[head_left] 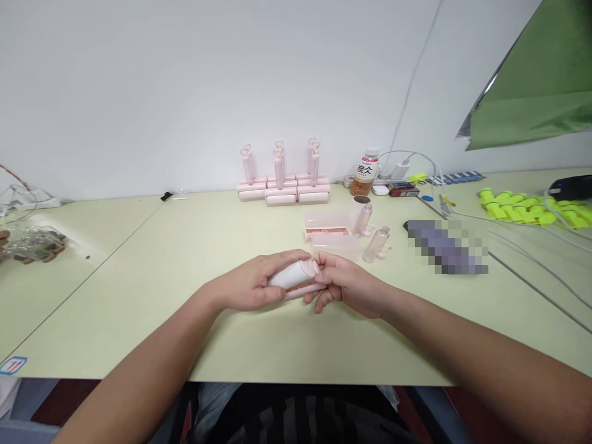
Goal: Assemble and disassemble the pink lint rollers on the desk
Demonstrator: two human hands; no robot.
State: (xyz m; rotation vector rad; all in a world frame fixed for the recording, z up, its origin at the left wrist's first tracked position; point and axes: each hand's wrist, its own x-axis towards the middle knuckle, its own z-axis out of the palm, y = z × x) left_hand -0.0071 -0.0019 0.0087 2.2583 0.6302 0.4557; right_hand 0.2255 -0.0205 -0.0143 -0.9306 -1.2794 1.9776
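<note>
Hands (pixel 252 283) (pixel 351 283), both closed on one white-and-pink cylinder (pixel 290 275), near two translucent pink tubes (pixel 363 221) (pixel 376 245).

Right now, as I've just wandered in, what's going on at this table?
Someone is handling a white roller with a pink end, low over the pale green table. The left hand grips its body, while the fingers of the right hand are at the pink end. Beyond the hands lies an open pink case, with two translucent pink pieces nearby. Against the wall are more pink cases, beside a drink bottle.
</note>
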